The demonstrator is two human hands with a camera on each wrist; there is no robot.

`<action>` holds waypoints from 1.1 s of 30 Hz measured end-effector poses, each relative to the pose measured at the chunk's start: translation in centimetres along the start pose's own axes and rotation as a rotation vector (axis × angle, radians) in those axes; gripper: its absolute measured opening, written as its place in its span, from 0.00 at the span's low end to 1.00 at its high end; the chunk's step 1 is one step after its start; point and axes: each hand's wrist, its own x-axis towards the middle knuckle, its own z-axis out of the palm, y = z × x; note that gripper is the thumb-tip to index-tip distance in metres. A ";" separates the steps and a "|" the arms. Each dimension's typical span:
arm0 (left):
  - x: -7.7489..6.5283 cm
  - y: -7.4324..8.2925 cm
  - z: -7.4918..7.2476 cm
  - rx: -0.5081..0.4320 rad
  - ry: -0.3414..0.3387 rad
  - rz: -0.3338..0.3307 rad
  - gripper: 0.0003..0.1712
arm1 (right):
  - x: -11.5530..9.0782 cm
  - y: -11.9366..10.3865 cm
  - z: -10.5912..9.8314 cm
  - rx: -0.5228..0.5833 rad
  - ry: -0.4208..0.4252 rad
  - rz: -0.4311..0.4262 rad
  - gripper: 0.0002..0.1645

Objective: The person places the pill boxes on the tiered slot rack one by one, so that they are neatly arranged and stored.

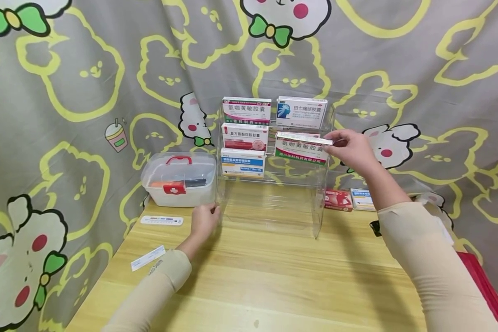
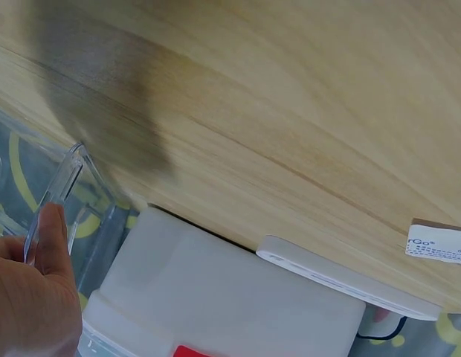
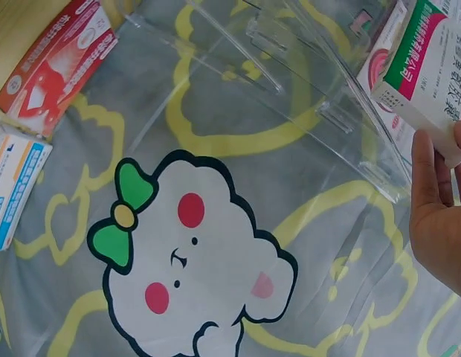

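Observation:
My right hand [image 1: 352, 147] pinches the right end of a white medicine box [image 1: 302, 152] with a green and magenta band, at the middle tier of a clear acrylic display rack [image 1: 269, 203]. Another white and pink box [image 3: 379, 71] shows behind it in the right wrist view. On the rack's left side, the thumb and fingers of my left hand [image 2: 37, 297] grip the clear side panel [image 2: 61, 182] near its lower front edge. Boxes fill the left column: a magenta-banded box [image 1: 246, 110], a red and white box [image 1: 245, 137] and a blue-striped box [image 1: 242, 163]. A blue-and-white box [image 1: 302, 113] stands top right.
Left of the rack stands a translucent first-aid case [image 1: 178, 180] with a red handle. A white test cassette [image 1: 162, 221] and a paper strip [image 1: 148, 258] lie before it. A red box [image 1: 338, 200] and a blue-white box [image 1: 362, 199] sit right of the rack, near the patterned curtain [image 1: 216, 55].

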 end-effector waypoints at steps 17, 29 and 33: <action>0.0 0.3 0.0 -0.007 -0.016 -0.028 0.10 | 0.1 -0.9 3.9 -0.526 -0.034 -0.228 0.14; 0.0 0.1 -0.1 -0.007 -0.018 -0.021 0.11 | 0.4 -1.4 4.8 -0.909 -0.071 -0.277 0.06; 0.1 0.1 -0.2 -0.008 -0.022 -0.035 0.11 | 0.4 -1.2 4.8 -1.022 -0.120 -0.284 0.09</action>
